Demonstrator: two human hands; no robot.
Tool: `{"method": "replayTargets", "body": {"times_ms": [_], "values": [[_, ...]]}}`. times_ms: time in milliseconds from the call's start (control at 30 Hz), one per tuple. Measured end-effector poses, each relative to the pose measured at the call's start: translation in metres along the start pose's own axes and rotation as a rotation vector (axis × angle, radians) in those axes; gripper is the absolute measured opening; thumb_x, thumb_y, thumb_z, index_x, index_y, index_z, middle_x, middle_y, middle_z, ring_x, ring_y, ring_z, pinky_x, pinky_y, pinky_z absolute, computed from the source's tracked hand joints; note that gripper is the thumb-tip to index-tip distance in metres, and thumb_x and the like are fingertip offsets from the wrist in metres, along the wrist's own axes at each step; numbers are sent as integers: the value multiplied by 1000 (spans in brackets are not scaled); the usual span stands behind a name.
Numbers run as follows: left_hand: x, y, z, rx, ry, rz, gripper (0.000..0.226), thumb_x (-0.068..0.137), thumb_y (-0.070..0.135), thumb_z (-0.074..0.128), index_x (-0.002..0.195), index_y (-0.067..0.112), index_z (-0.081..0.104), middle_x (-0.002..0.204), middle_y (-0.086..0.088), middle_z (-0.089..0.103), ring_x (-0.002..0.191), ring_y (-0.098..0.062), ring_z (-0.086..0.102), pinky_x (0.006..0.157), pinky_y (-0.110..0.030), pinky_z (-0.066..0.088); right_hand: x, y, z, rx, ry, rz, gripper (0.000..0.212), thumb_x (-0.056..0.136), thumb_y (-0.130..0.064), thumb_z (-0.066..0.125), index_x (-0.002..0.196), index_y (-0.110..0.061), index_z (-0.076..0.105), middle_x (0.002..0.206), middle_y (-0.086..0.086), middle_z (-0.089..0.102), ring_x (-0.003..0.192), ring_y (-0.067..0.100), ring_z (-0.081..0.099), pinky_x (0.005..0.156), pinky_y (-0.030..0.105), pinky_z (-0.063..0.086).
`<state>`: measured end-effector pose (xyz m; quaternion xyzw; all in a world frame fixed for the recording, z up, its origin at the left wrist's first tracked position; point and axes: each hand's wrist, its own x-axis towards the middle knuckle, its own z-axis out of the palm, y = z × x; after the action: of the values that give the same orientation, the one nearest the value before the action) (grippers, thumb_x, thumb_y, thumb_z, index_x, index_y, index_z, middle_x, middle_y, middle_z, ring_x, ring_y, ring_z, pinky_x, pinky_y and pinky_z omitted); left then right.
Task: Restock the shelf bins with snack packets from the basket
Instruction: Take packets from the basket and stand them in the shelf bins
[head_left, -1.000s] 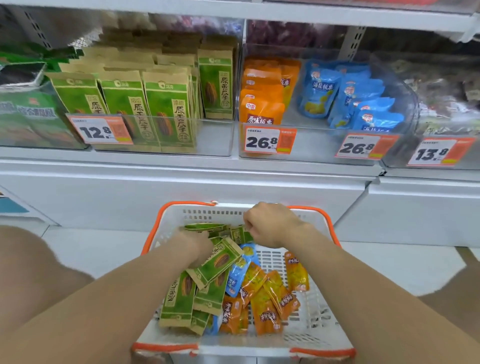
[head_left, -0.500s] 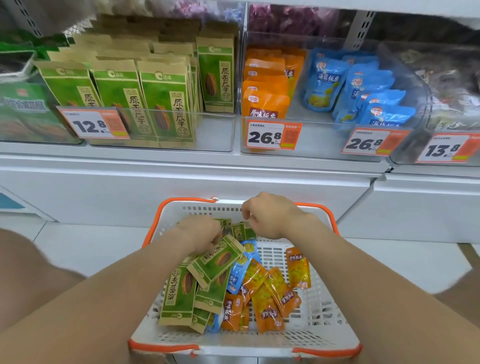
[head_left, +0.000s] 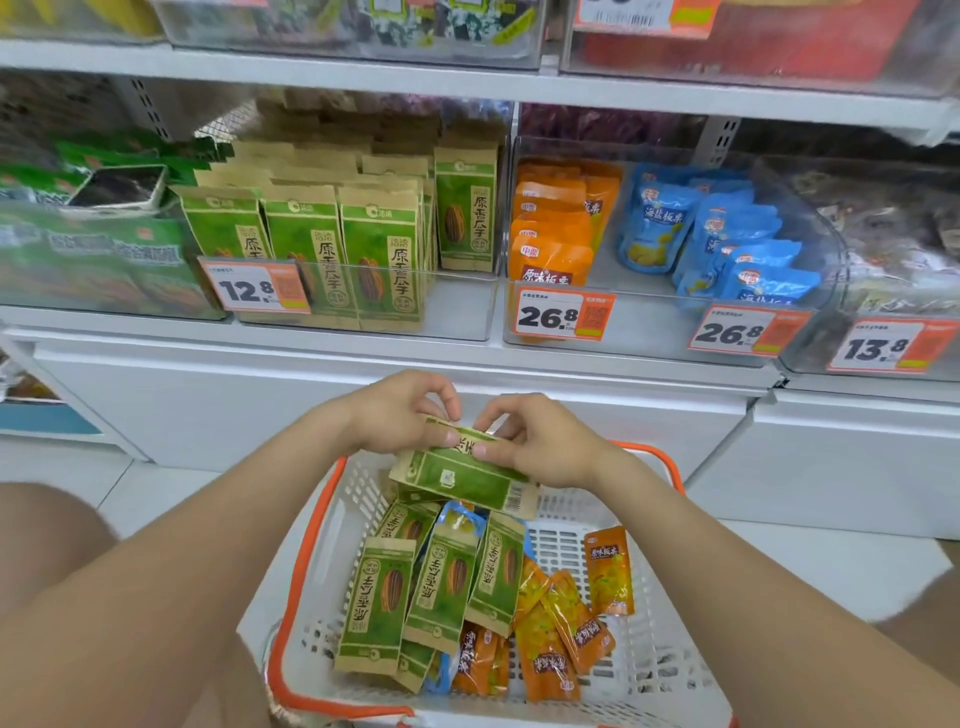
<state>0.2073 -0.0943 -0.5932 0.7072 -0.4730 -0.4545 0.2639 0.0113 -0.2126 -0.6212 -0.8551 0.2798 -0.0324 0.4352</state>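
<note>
A white basket (head_left: 332, 525) with orange rim stands on the floor below me, holding several green, orange and blue snack packets. Both hands hold a small stack of green seed packets (head_left: 462, 475) lying sideways above the basket's far edge. My left hand (head_left: 400, 410) pinches the stack's upper left end. My right hand (head_left: 540, 441) grips its right side, fingers curled over the top. Straight ahead, the clear shelf bin (head_left: 457, 312) with the 12.8 tag holds upright rows of the same green packets (head_left: 382, 260).
To the right, a clear bin holds orange packets (head_left: 556, 228) and blue packets (head_left: 727, 239), both tagged 26.8. Further right is a 13.8 bin (head_left: 883, 249). A green-packet bin (head_left: 93, 249) stands at left. A white cabinet front runs below the shelf.
Both hands rose out of the basket, lifting a stack of green packets that now sits above the basket's far rim. The view tilted up toward the shelf.
</note>
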Motion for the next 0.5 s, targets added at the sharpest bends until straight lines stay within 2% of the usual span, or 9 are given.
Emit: {"method": "replayTargets", "body": {"times_ms": [67,133,233,300,333,400,467,500], "values": [[-8,3,1,-79,76,27,15,96,12,76,110,12,69,86,-1,76,63,-8,65,51,-21,47,-4,-6,-5,103,84,-33,16,88,-37,83,100,-30,75,83,-1,76,76,11,71,72,32,58],[-13,6,3,-141,119,61,14,96,14,77,109,11,75,88,1,77,68,-4,67,52,-16,47,-10,-13,-10,214,135,-33,13,89,-32,83,99,-23,79,86,-1,79,78,8,71,72,28,56],[-19,14,7,-204,191,122,12,92,18,81,102,12,82,88,2,80,73,-1,69,60,-11,48,-13,-22,-14,314,163,3,10,90,-27,83,94,-18,84,87,3,80,85,20,75,82,37,60],[-20,21,8,-217,241,159,9,89,23,83,96,17,84,91,2,81,82,-5,73,71,-18,53,-13,-28,-16,373,188,36,8,89,-24,83,92,-17,84,87,5,80,92,28,76,87,43,61],[-20,24,7,-233,263,158,8,89,25,84,93,18,85,91,0,81,84,-10,74,75,-25,56,-13,-31,-18,408,196,55,9,90,-24,82,92,-16,84,88,5,80,91,27,76,88,43,62],[-18,29,5,-294,291,124,10,89,27,84,90,17,85,90,-8,81,83,-22,75,79,-36,57,-12,-37,-22,436,213,76,12,94,-25,78,93,-14,82,89,4,80,84,16,75,84,37,62],[-15,34,5,-371,311,94,11,89,24,84,92,14,84,92,-15,80,85,-31,74,79,-42,57,-10,-42,-24,316,273,28,15,99,-29,72,95,-17,80,89,-1,79,77,5,69,75,31,56],[-13,36,6,-419,335,91,11,89,21,84,93,11,83,92,-16,80,85,-31,74,80,-42,59,-8,-44,-24,222,316,-16,13,99,-31,70,98,-21,78,90,-5,77,80,3,68,77,31,54]]}}
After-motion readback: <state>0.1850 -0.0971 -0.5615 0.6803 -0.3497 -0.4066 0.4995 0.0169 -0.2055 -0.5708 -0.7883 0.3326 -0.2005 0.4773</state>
